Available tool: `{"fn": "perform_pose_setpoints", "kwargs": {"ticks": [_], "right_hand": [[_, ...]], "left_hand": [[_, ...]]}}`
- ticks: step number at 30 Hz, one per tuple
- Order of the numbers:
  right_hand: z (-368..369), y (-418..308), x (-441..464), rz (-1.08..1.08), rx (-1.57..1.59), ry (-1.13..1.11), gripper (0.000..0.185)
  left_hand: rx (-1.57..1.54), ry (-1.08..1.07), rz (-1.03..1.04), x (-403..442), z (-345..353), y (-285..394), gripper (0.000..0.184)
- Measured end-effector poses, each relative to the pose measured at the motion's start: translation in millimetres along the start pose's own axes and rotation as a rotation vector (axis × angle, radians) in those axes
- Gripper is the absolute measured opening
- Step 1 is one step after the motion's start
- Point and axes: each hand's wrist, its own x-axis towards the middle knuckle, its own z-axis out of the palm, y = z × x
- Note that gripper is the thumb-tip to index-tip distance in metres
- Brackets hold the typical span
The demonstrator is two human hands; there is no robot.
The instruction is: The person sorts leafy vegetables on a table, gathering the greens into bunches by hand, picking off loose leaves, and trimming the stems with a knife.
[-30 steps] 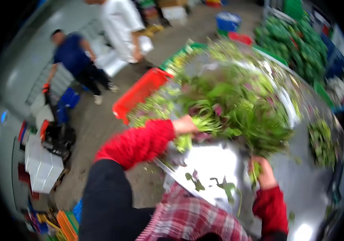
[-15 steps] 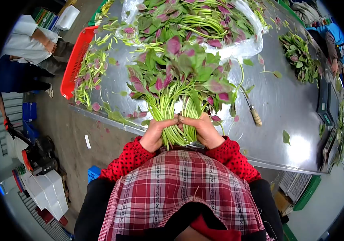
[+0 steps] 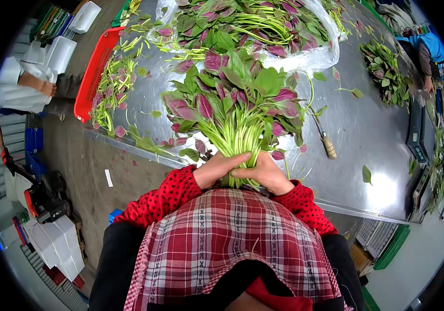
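Note:
Both of my hands are wrapped round one bunch of leafy greens (image 3: 237, 124) with pale green stems and green-and-purple leaves. My left hand (image 3: 218, 169) grips the stems from the left, its thumb lying across them. From the right, my right hand (image 3: 264, 173) closes on the same stems, and the thumbs nearly meet in front. The leaves point away from my body, over the metal table (image 3: 346, 171). Beyond the bunch, a larger pile of the greens (image 3: 263, 26) lies on clear plastic (image 3: 331, 54). The fingers behind the stems are hidden.
A knife with a wooden handle (image 3: 329, 147) lies right of the bunch. Another bundle (image 3: 385, 75) is further right, near a scale (image 3: 416, 132). A red basket (image 3: 89, 85) with trimmings stands at the left edge. People stand at the far left and far right.
A second ago my hands were apart, each with stems. Half a second ago they held two portions side by side; now the stems are pressed together into one bunch.

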Motion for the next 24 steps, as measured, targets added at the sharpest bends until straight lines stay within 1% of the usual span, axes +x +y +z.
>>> {"fn": "perform_pose_setpoints", "kwargs": {"ticks": [1,3,4,5,7,8,9,11,12,13,15,16,17,19,20,21,22,23,24], "right_hand": [[2,0,0,0.0,-0.004,0.001,0.041],[4,-2,0,0.1,0.205,-0.032,0.04],[7,-4,1,0.103,0.148,-0.008,0.032],[8,3,2,0.104,0.146,-0.01,0.032],[14,14,8,0.048,0.052,0.037,0.022],[17,15,8,-0.014,0.007,0.106,0.014],[16,18,8,-0.015,0.008,0.09,0.014],[12,27,9,0.081,0.222,0.063,0.025],[15,19,9,0.041,0.338,0.094,0.035],[14,16,10,0.036,0.339,0.098,0.035],[2,9,9,0.009,0.47,0.151,0.041],[-2,-4,8,-0.014,0.486,0.175,0.037],[-17,4,11,0.01,0.41,0.102,0.031],[-16,-9,9,0.087,0.388,0.133,0.026],[-22,-6,11,0.125,0.314,0.04,0.03],[-16,-1,12,0.123,0.276,0.115,0.031],[-16,10,15,0.062,0.319,0.094,0.035],[-14,11,16,0.06,0.356,0.104,0.042],[-16,10,15,0.025,0.348,0.08,0.05]], "left_hand": [[-0.002,-0.002,0.003,2,-1,1,0.049],[0.122,-0.138,0.058,7,-4,5,0.047],[0.308,-0.135,-0.016,5,-8,15,0.047],[0.305,-0.133,-0.014,7,-9,19,0.047],[0.548,-0.162,0.073,8,-12,24,0.047],[0.75,-0.11,0.127,15,-16,17,0.048],[0.748,-0.094,0.127,19,-19,6,0.048],[0.416,-0.09,0.16,20,-24,-9,0.048],[0.453,-0.065,0.075,6,-14,13,0.049],[0.458,-0.068,0.075,2,-14,13,0.049],[0.323,0.015,0.175,-6,-11,7,0.053],[0.428,0.054,0.236,-12,-9,7,0.054],[0.769,0.111,0.268,-24,-10,11,0.045],[1.225,0.245,0.563,-31,-6,5,0.031],[1.288,0.265,0.592,-34,-1,8,0.025],[1.353,0.271,0.656,-31,4,13,0.02],[1.25,0.2,0.675,-31,1,11,0.017],[1.149,0.119,0.682,-28,-6,7,0.015],[1.165,0.043,0.614,-30,-2,19,0.012]]}}
